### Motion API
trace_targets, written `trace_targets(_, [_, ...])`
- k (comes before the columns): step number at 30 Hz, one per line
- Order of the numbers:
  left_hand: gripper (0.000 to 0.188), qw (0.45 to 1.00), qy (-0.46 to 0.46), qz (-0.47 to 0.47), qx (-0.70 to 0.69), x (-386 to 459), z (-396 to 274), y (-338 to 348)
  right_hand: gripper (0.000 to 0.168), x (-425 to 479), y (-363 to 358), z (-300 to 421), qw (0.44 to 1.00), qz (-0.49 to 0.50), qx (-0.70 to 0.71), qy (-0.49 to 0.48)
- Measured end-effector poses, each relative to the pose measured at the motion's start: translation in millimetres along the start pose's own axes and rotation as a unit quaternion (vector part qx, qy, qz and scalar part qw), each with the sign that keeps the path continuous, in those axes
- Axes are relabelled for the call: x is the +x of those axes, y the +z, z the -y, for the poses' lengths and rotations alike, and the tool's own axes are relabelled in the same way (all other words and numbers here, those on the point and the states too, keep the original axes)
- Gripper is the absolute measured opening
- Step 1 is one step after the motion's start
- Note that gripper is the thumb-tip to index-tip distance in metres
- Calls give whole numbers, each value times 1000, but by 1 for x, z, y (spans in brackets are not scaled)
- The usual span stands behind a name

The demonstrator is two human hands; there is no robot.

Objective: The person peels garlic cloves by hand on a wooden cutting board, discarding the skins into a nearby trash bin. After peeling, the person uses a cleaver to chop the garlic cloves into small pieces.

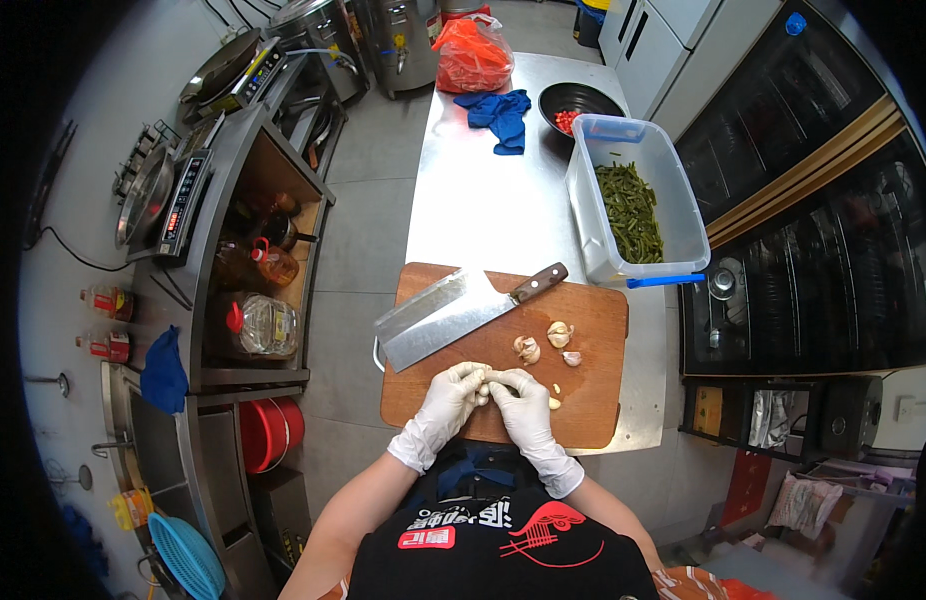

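Note:
My left hand [455, 394] and my right hand [520, 401], both in white gloves, meet over the front of a wooden cutting board [590, 315]. Their fingertips pinch a small pale piece, seemingly a garlic clove [493, 375], mostly covered by the fingers. Peeled garlic [554, 403] lies on the board right beside my right hand. Farther back are two garlic bulbs, one on the left [527, 350] and one on the right [560, 334], with a loose unpeeled clove [572, 358]. A cleaver [448, 319] lies flat across the board's back left, its wooden handle pointing right.
On the steel table [463, 202] stands a clear plastic tub [680, 202] of cut green vegetables. Behind it are a black bowl [575, 94] with chopped red pieces, a blue cloth [500, 116] and a red plastic bag [474, 60]. A steel counter [234, 195] runs along the left.

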State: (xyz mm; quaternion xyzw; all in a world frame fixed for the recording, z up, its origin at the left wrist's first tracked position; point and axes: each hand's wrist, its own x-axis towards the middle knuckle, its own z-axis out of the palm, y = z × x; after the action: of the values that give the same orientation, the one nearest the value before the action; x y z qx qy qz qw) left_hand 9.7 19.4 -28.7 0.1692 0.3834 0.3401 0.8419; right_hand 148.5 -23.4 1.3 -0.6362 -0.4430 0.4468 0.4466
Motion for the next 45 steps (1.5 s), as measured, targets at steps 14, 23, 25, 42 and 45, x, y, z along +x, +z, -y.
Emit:
trace_targets(14, [16, 997, -15, -16, -79, -6, -9, 0, 22, 0, -34, -8, 946, -15, 269, 181])
trace_targets(23, [23, 997, -43, -70, 9, -5, -6, 4, 18, 21, -95, -24, 973, -217, 29, 75])
trace_targets(25, [24, 996, -45, -80, 21, -8, -8, 7, 19, 23, -108, -23, 971, -223, 20, 88])
trace_targets(42, [18, 989, -61, -55, 121, -7, -13, 27, 20, 25, -87, -34, 935, -136, -327, 27])
trace_targets(45, [19, 977, -46, -30, 204, -7, -14, 29, 22, 18, -83, -36, 982, -107, -146, 46])
